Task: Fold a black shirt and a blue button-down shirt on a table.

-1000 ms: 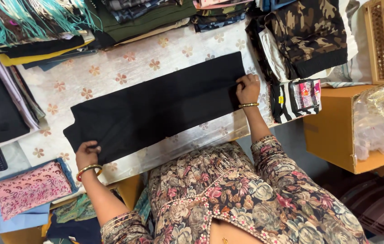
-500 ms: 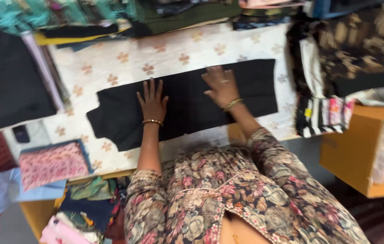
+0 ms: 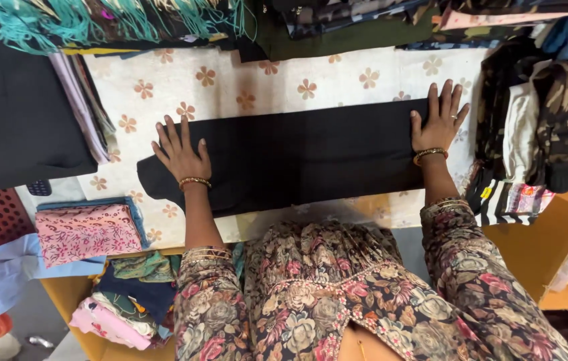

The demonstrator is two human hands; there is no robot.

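A long black folded garment (image 3: pixel 297 157) lies flat across a white cloth with orange flowers (image 3: pixel 244 83). My left hand (image 3: pixel 180 152) rests palm down on the garment's left end, fingers spread, a gold bangle at the wrist. My right hand (image 3: pixel 439 120) presses flat on its right end, fingers apart, with a ring and a gold bangle. Neither hand grips anything.
Stacks of folded clothes ring the table: a black pile (image 3: pixel 16 113) at left, fringed teal fabric (image 3: pixel 63 23) at the back, camouflage cloth (image 3: pixel 558 113) at right. A pink patterned packet (image 3: pixel 86 232) lies front left. A cardboard box (image 3: pixel 551 247) stands at right.
Both hands slid outward from the garment's middle to its two ends, staying flat on the fabric. A second ago they pinched its left and right edges.
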